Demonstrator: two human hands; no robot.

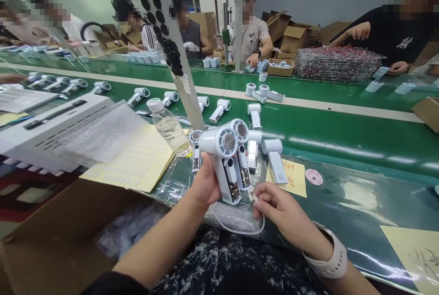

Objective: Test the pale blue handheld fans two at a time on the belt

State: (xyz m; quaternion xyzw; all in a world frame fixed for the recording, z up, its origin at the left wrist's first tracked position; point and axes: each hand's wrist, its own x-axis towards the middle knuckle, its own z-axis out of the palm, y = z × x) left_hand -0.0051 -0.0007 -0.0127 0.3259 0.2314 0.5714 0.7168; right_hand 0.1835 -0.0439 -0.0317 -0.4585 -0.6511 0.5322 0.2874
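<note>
My left hand [206, 183] is wrapped round the handle of a pale blue handheld fan [219, 144], its round head up and its open handle showing a battery and circuit board. Between the fingertips of my right hand [274, 203] is the white end of a cable [262, 228], which loops down and left below the fan. A second open-handled fan [243, 167] stands just behind the held one. Close by on the bench are another fan [254, 148] and one lying with its closed handle toward me [276, 160].
A clear bottle of liquid [169, 130] leans beside a slanted post [187, 89]. Yellow paper sheets [137, 167] and a white box [68, 126] lie to the left. More fans [219, 111] line the green conveyor [325, 135]. Several people work across it, near cardboard boxes [295, 39].
</note>
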